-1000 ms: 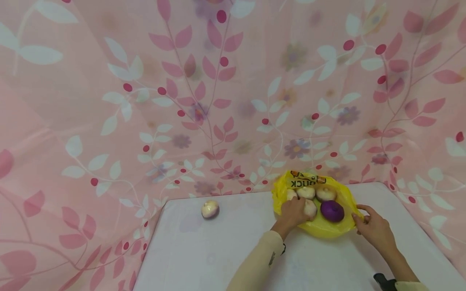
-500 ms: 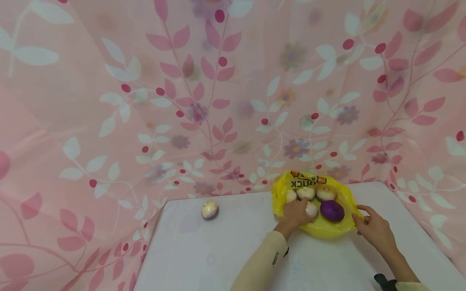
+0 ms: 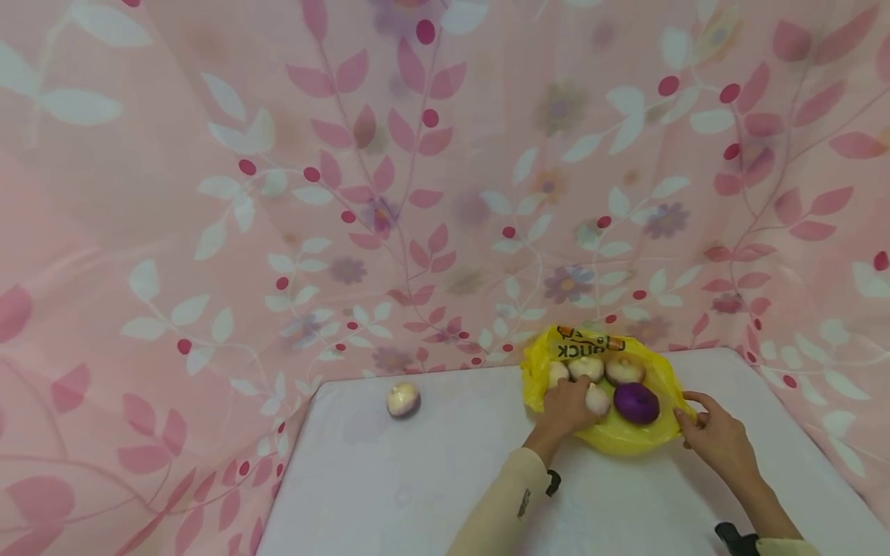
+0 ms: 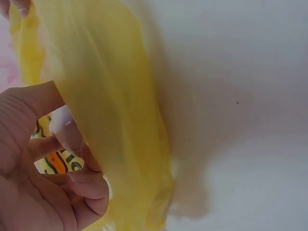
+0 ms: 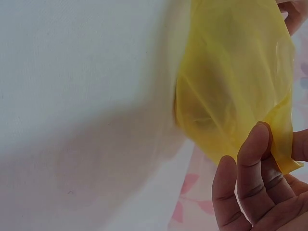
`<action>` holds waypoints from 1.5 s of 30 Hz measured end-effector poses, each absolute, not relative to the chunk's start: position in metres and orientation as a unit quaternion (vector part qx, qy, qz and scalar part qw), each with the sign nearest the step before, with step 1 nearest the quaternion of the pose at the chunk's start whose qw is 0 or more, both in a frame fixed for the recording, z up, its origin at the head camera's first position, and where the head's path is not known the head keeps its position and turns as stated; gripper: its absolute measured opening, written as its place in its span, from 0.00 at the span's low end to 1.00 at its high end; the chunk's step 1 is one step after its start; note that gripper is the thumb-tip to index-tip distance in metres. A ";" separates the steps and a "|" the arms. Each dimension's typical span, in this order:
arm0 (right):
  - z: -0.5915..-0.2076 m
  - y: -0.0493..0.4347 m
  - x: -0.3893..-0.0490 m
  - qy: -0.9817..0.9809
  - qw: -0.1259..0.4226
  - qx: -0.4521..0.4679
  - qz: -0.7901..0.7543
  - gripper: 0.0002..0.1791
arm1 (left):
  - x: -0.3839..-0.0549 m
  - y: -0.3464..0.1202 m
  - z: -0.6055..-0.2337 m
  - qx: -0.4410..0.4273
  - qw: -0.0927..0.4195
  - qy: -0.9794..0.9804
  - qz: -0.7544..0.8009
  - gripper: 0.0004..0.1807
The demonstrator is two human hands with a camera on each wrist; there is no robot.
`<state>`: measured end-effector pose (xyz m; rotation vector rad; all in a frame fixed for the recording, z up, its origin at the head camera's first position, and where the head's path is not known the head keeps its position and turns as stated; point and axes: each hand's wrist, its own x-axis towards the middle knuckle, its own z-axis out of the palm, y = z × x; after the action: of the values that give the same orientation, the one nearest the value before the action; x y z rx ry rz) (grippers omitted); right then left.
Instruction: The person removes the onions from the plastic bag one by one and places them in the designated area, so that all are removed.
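A yellow plastic bag (image 3: 626,442) with dark printing lies with its mouth spread wide on the table's right half. Inside are several whitish turnips (image 3: 624,371) and one dark purple round vegetable (image 3: 636,403). My left hand (image 3: 566,405) reaches over the bag's near left rim, its fingers curled about a pale turnip (image 3: 598,399). In the left wrist view that turnip (image 4: 65,126) shows partly between thumb and fingers, the rest hidden by the bag. At the bag's right edge, my right hand (image 3: 719,440) pinches the yellow plastic (image 5: 284,139) between thumb and fingers.
A single white and purple turnip (image 3: 403,400) sits apart near the table's back left. The table (image 3: 389,486) has a white cover. Behind it hangs a pink cloth (image 3: 445,255) with leaves and flowers, close to the back edge.
My left hand has shifted a little within the bag, and its sleeve has moved slightly to the right. The right hand and the bag look the same.
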<state>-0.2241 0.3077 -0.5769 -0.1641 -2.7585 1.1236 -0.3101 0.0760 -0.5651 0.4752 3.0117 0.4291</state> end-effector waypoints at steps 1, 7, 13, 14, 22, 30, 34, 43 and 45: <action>-0.577 0.308 -0.224 -0.922 0.080 -0.055 0.375 0.28 | -0.309 0.076 -0.564 0.154 0.030 0.977 0.145 0.26; -0.577 0.308 -0.224 -0.921 0.077 -0.056 0.378 0.29 | -0.301 0.072 -0.553 0.153 0.018 0.970 0.186 0.27; -0.574 0.309 -0.223 -0.921 0.080 -0.048 0.379 0.29 | -0.300 0.064 -0.542 0.144 0.011 0.966 0.215 0.31; -0.573 0.309 -0.223 -0.921 0.081 -0.047 0.378 0.29 | -0.300 0.062 -0.541 0.143 0.010 0.966 0.216 0.31; -0.570 0.308 -0.222 -0.921 0.069 -0.053 0.380 0.30 | -0.295 0.047 -0.530 0.129 -0.003 0.959 0.251 0.32; -0.571 0.309 -0.221 -0.919 0.070 -0.055 0.383 0.30 | -0.293 0.027 -0.518 0.115 -0.033 0.962 0.244 0.39; -0.572 0.308 -0.222 -0.920 0.076 -0.052 0.381 0.29 | -0.291 0.015 -0.513 0.105 -0.035 0.961 0.253 0.38; -0.571 0.308 -0.224 -0.920 0.073 -0.056 0.381 0.29 | -0.292 -0.016 -0.514 0.076 -0.052 0.954 0.284 0.39; -0.572 0.307 -0.224 -0.921 0.073 -0.058 0.379 0.28 | -0.292 -0.025 -0.516 0.070 -0.058 0.951 0.294 0.38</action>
<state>-0.2243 0.3070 -0.5721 -0.1737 -2.7660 1.1378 -0.2920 -0.0247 -0.5155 0.2269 3.1053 0.9597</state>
